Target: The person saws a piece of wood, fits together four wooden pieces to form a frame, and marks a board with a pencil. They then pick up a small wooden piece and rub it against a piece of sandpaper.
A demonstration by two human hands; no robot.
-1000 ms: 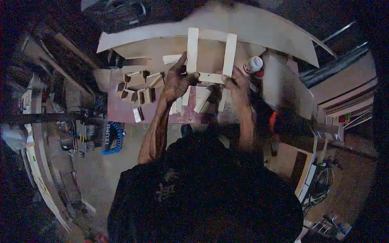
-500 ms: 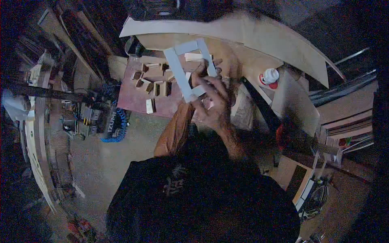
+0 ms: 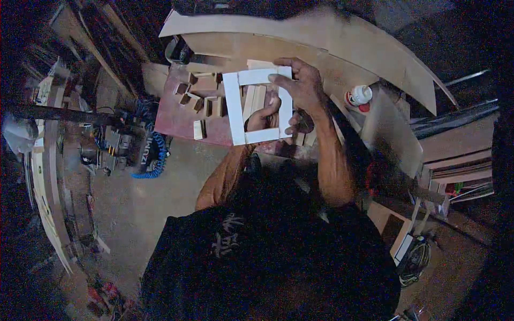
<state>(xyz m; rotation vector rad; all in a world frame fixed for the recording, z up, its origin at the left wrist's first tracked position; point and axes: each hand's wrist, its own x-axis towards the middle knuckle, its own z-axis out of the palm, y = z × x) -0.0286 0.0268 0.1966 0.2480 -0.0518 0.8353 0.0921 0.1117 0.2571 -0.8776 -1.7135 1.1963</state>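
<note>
A white rectangular frame (image 3: pixel 233 109) made of flat strips is held up over the work table, its opening facing me. My left hand (image 3: pixel 261 119) reaches behind it and shows through the opening; its fingers wrap round the right-hand strip. At the upper right corner, my right hand (image 3: pixel 306 90) grips the frame, thumb on the front face and fingers over the top edge. Several small wooden blocks (image 3: pixel 213 106) stand on the reddish table top (image 3: pixel 176 119) to the left of the frame. Part of my left palm is hidden by the frame.
A white bottle with a red label (image 3: pixel 360 96) stands right of my right hand. Long curved boards (image 3: pixel 300 32) run along the back. To the left are a machine with a blue coiled hose (image 3: pixel 151 172) and leaning boards; a cardboard box (image 3: pixel 386 222) sits at the lower right.
The frame has turned from tilted to nearly upright and come a little lower and to the right. My right hand has moved up from its lower part to the upper right corner.
</note>
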